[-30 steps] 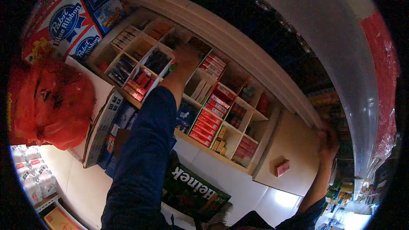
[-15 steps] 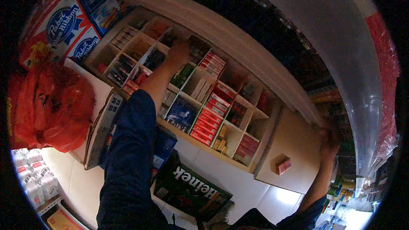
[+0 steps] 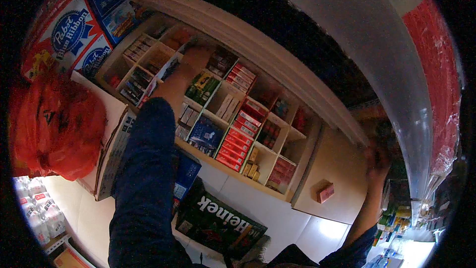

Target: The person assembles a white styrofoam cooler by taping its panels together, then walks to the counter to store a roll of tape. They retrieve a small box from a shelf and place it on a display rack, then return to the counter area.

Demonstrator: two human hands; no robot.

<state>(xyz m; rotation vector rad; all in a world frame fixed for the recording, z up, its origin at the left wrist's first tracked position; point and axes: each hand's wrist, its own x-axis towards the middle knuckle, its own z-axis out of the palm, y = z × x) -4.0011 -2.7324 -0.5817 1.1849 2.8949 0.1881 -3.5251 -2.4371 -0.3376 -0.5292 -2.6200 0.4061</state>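
Note:
My left hand (image 3: 197, 54) reaches into a far compartment of a shallow wooden drawer (image 3: 263, 187) divided into many cells. Its fingers are lost in shadow, so whether they grip anything does not show. Nearest to it are dark packs (image 3: 221, 62) and green packs (image 3: 202, 87). Other cells hold small boxes like cigarette packs: red ones (image 3: 232, 149) in a row, and blue ones (image 3: 207, 134). My right hand (image 3: 379, 161) is at the far right, by the edge of a tan board (image 3: 342, 168); its fingers are dark and blurred. A small pinkish pack (image 3: 325, 193) rests on that board.
A red plastic bag (image 3: 59, 124) sits at left on an open carton (image 3: 111, 154). Beer cartons (image 3: 74, 25) stand behind it. Below the drawer is a green beer carton (image 3: 220, 223). A long curved grey panel (image 3: 377, 54) runs along the upper right.
The whole view has shifted slightly. My left hand and forearm have moved a little left, uncovering more of the green and dark packs. My right hand stays by the board.

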